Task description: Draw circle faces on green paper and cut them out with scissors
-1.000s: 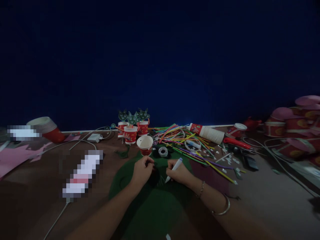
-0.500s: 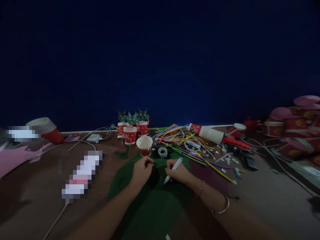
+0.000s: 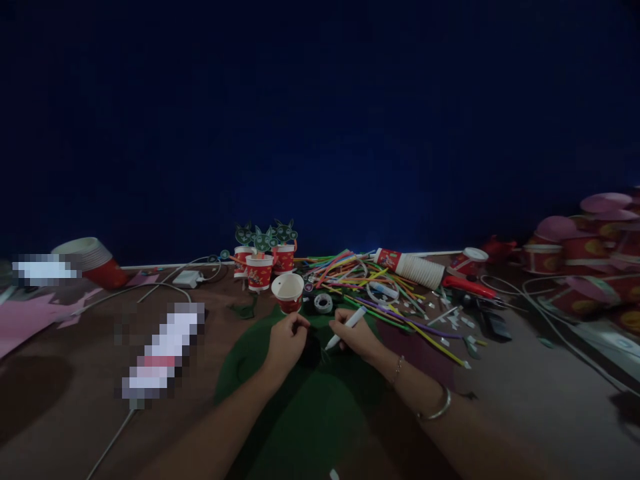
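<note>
My right hand (image 3: pixel 354 331) is closed round a white marker (image 3: pixel 346 328), its pale lavender end up and its tip slanting down to the left. The tip is at or just above a dark green sheet (image 3: pixel 300 427), near faint light lines. My left hand (image 3: pixel 287 343) lies on the sheet to the left, fingers curled and pinched. Whatever it holds, if anything, is lost in the dark shadow under it. Just beyond stand an open red-and-white paper cup (image 3: pixel 288 291) and a roll of tape (image 3: pixel 323 304).
Three paper cups with green animal-face cutouts (image 3: pixel 264 241) stand behind. Coloured pipe cleaners (image 3: pixel 350 273), a lying cup stack (image 3: pixel 415 267) and red-handled scissors (image 3: pixel 470 287) spread to the right. A blurred-out long object (image 3: pixel 165 350) with a cable and pink paper (image 3: pixel 30 320) lie left.
The marker has moved a little up and left, away from me, with my right hand. My left hand stays nearly in place. The whole view has shifted slightly.
</note>
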Demonstrator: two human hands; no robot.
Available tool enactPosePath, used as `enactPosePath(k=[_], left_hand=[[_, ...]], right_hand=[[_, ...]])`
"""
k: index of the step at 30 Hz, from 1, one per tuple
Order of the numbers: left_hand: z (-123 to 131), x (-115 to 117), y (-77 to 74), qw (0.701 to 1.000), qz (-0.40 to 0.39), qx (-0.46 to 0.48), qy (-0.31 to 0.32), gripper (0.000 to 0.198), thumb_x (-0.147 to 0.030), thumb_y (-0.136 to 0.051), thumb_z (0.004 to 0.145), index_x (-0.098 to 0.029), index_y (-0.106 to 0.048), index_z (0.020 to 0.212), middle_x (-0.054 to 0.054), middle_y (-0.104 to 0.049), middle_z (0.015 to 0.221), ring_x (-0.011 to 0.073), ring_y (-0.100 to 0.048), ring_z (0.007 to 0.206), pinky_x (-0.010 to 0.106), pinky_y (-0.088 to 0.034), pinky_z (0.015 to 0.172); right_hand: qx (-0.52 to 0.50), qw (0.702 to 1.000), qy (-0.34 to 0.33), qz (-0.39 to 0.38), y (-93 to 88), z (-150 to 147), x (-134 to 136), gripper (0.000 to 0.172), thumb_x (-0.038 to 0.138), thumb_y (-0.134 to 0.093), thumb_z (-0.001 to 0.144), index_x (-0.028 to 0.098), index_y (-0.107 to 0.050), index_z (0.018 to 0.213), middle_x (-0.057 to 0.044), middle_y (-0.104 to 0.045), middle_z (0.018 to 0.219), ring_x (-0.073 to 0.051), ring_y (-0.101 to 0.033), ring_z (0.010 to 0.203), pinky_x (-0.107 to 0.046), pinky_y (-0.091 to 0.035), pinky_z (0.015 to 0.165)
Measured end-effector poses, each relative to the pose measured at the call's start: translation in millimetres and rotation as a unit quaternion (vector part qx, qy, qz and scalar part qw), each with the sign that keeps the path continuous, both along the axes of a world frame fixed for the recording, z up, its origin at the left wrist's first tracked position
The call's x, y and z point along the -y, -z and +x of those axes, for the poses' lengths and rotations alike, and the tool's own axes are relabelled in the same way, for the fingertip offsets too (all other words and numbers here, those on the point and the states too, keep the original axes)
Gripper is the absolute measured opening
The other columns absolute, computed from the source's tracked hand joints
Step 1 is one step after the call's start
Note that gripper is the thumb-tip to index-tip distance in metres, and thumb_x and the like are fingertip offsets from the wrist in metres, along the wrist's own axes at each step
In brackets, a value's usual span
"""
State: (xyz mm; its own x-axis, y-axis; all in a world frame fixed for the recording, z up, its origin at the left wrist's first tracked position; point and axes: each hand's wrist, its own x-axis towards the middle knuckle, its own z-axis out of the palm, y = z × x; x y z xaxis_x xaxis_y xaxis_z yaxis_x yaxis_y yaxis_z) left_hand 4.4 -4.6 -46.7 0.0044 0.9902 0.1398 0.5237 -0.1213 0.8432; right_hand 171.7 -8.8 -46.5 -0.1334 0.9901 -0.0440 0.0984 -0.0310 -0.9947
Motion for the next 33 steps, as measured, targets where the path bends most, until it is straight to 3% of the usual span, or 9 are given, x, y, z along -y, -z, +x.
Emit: enactPosePath(k=[6,12,25,33], left_hand=[[0,1,0.1,1.0,-0.009,0.0,0.009,0.016,-0.011,-0.043,0.065,-0.019,-0.058,0.066,-0.002,-0.06,0.059,0.0135,-0.057,0.054,0.023,-0.042,0.052],[-1,-1,2.6,1.0,-0.011,0.013,0.01,0.014,-0.013,-0.044,0.066,-0.019,-0.058,0.066,-0.002,-0.059,0.058,0.0129,-0.057,0.052,0.022,-0.042,0.05],[-1,-2,3.7,0.996,-0.039,0.082,0.001,0.014,-0.011,-0.045,0.063,-0.018,-0.057,0.066,-0.002,-0.062,0.06,0.0113,-0.057,0.05,0.02,-0.043,0.047],[-3,-2,4.6,0.997,-0.032,0.074,0.003,0.015,-0.011,-0.045,0.064,-0.018,-0.058,0.066,-0.002,-0.063,0.06,0.0118,-0.057,0.051,0.02,-0.044,0.048]], right_hand=[[0.023,1.0,-0.007,0.02,2.5,-3,11,0.018,0.025,-0.056,0.065,0.02,-0.042,0.055,0.008,-0.047,0.038,-0.007,-0.046,0.035,-0.016,-0.031,0.037],[0.068,0.997,-0.019,0.009,6.2,-4,10,0.02,0.023,-0.054,0.063,0.021,-0.037,0.052,0.01,-0.041,0.036,-0.009,-0.049,0.032,-0.015,-0.027,0.032],[0.079,0.996,-0.048,0.008,6.3,-5,12,0.019,0.02,-0.053,0.062,0.021,-0.038,0.051,0.009,-0.042,0.037,-0.009,-0.05,0.033,-0.015,-0.027,0.031],[0.066,0.996,-0.063,-0.004,7.6,-4,13,0.019,0.022,-0.054,0.063,0.021,-0.038,0.052,0.009,-0.044,0.037,-0.009,-0.05,0.034,-0.016,-0.027,0.031]])
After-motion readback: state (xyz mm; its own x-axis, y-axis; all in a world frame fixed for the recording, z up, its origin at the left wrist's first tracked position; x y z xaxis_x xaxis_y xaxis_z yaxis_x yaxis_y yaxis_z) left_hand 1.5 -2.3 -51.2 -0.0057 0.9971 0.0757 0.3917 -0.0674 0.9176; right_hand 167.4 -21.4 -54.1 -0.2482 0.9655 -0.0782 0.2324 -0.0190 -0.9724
